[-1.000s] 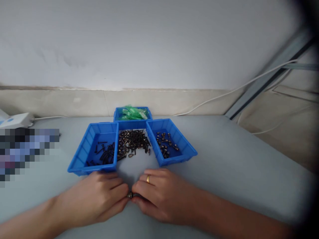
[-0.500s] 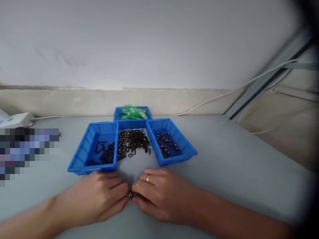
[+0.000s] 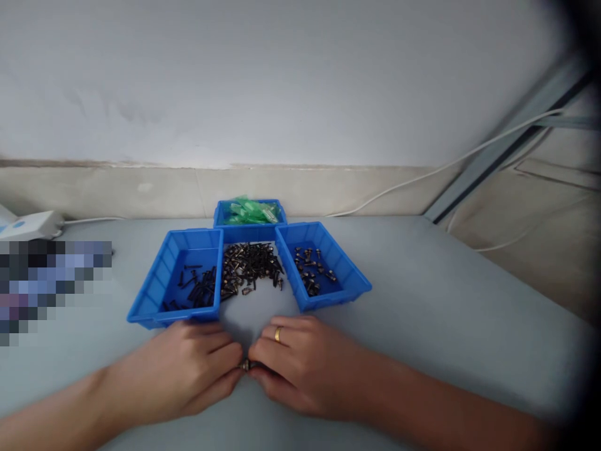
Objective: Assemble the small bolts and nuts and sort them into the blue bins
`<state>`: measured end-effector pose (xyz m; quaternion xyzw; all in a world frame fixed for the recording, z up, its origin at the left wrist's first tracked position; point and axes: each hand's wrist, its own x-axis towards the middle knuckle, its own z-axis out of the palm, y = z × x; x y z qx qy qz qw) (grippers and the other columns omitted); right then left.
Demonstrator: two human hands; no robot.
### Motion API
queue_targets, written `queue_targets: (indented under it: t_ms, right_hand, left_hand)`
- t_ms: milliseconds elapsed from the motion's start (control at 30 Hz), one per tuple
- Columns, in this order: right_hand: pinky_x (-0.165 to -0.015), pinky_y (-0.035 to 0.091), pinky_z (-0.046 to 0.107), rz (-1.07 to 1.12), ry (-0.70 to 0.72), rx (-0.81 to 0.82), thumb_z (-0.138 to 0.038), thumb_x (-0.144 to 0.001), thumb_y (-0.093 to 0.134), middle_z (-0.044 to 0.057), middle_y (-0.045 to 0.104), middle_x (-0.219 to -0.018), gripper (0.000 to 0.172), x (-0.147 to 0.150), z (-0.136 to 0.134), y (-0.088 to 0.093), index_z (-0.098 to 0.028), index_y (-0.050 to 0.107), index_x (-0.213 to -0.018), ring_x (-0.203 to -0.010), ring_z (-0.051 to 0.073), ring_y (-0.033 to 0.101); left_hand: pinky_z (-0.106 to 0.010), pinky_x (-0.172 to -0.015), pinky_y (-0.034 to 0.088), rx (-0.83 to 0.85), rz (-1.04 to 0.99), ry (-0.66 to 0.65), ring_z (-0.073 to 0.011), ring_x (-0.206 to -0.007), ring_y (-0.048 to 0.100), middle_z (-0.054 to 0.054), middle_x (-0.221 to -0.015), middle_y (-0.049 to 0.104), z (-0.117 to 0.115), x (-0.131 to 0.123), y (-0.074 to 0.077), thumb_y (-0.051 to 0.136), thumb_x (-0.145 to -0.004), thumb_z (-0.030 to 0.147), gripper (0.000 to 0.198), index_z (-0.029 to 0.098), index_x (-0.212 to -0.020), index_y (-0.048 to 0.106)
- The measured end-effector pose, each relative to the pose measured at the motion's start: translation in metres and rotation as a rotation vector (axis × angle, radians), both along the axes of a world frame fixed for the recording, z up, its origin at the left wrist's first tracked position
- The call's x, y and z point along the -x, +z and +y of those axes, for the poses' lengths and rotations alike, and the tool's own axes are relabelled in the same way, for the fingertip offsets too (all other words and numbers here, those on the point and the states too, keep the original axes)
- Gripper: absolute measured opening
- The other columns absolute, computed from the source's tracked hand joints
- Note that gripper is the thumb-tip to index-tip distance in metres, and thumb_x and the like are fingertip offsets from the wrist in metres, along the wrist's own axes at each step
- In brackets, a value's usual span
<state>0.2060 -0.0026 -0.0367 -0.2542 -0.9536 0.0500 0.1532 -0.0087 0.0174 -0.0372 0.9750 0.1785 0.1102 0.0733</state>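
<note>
Screw (image 3: 246, 364) is pinched from either side by left hand (image 3: 195, 369) and right hand (image 3: 307, 366), both curled closed. Long axis appears aligned left-right, ends hidden; neither hand is nearer.

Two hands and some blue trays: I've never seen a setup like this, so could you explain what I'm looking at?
There's no machine here: these are a person's own left hand and right hand, the right wearing a gold ring. The camera sits on that person's head, looking forward and down.

On the grey table stand three blue trays. The left tray holds dark screws, the right tray small metal pieces, and the back tray green plastic. Among them lies a mixed heap of dark and shiny pieces.

Both hands pinch a small metal part, mostly hidden by the fingers, so I can't tell exactly what it is.
</note>
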Motion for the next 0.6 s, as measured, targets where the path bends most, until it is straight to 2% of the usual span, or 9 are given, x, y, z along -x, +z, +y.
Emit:
queue_targets:
  t_ms: [600]
  right_hand:
    - [-0.075,0.039,0.029,-0.091,0.030,-0.003,-0.022,-0.095,0.043,0.003,0.060,-0.078,0.019,-0.0004,0.0001,-0.0004,-0.015,0.057,-0.085,-0.074,0.017,0.052]
  left_hand:
    - [-0.028,-0.050,0.035,0.023,0.003,0.021,-0.0151,-0.055,0.050,-0.001,-0.064,0.054,-0.0009,0.0004,0.0026,0.028,-0.099,0.021,0.037,0.017,-0.071,0.052]
